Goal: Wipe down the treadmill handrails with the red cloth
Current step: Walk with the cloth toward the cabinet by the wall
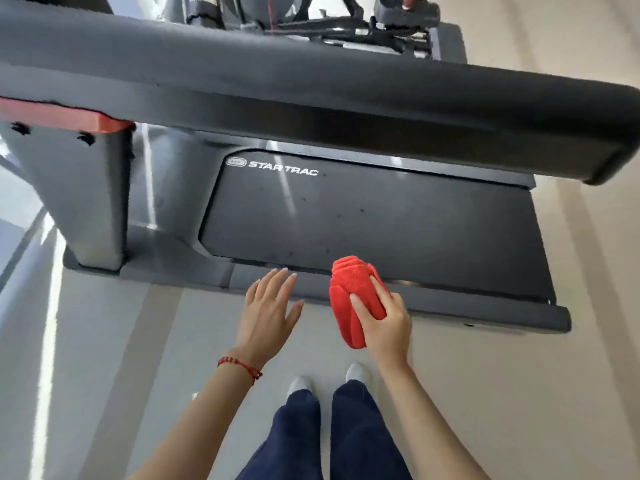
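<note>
A thick dark grey padded handrail [311,81] runs across the upper part of the view, ending at the right. Below it lies the treadmill's black belt deck [381,216] with white lettering. My right hand [384,323] is shut on a folded red cloth [353,292], held in the air over the deck's near edge, well below the handrail. My left hand [266,317] is open with fingers spread, beside the cloth and holding nothing. A red string bracelet [240,365] circles my left wrist.
A grey upright post [83,195] with a red-orange trim piece [52,117] stands at the left. My legs in dark trousers and white socks [356,372] stand on the pale floor [519,393] before the deck. More exercise machinery [381,26] sits beyond the handrail.
</note>
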`<state>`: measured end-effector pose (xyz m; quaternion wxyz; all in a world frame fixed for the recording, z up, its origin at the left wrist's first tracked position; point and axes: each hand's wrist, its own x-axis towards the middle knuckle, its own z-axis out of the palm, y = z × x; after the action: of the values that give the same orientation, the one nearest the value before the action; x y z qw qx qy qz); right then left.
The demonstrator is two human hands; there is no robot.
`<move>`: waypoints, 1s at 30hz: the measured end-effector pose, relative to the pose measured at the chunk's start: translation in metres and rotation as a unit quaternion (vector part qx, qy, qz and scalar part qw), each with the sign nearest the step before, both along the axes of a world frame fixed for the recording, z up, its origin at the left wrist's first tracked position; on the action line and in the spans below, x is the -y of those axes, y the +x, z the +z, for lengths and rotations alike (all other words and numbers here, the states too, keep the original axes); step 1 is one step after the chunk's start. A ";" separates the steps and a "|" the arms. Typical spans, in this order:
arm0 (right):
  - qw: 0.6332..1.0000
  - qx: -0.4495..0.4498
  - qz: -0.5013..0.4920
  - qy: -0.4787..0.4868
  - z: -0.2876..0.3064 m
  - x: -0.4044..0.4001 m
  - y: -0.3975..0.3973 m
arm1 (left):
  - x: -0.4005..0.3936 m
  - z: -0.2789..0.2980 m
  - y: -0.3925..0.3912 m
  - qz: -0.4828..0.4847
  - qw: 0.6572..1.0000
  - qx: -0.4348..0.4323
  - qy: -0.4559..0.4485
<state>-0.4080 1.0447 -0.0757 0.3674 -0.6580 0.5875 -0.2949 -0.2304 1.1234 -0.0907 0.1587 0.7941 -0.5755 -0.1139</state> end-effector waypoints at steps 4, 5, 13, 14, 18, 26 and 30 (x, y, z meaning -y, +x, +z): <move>0.997 0.003 -0.082 -0.012 0.001 -0.006 -0.041 | 0.024 0.001 -0.027 -0.074 0.997 -0.004 -0.021; 0.995 0.002 -0.100 -0.013 0.002 -0.008 -0.053 | 0.029 0.002 -0.036 -0.089 0.996 -0.006 -0.025; 0.973 -0.005 -0.230 -0.018 0.000 -0.018 -0.150 | 0.071 0.008 -0.123 -0.217 0.976 0.009 -0.007; 0.969 -0.002 -0.245 -0.012 0.000 -0.019 -0.163 | 0.075 0.008 -0.136 -0.233 0.972 0.010 -0.006; 0.952 0.003 -0.306 -0.001 -0.004 -0.024 -0.216 | 0.094 0.009 -0.190 -0.291 0.957 0.010 0.000; 0.908 0.016 -0.418 0.004 -0.011 -0.044 -0.312 | 0.122 0.008 -0.304 -0.405 0.914 0.014 0.012; 0.887 0.012 -0.461 0.007 -0.012 -0.059 -0.358 | 0.127 0.006 -0.364 -0.454 0.891 0.011 0.024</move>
<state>-0.7665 1.1034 -0.0877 0.2021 -0.3071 0.8220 -0.4349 -0.5949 0.9959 -0.0848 0.0641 0.4510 -0.8722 -0.1784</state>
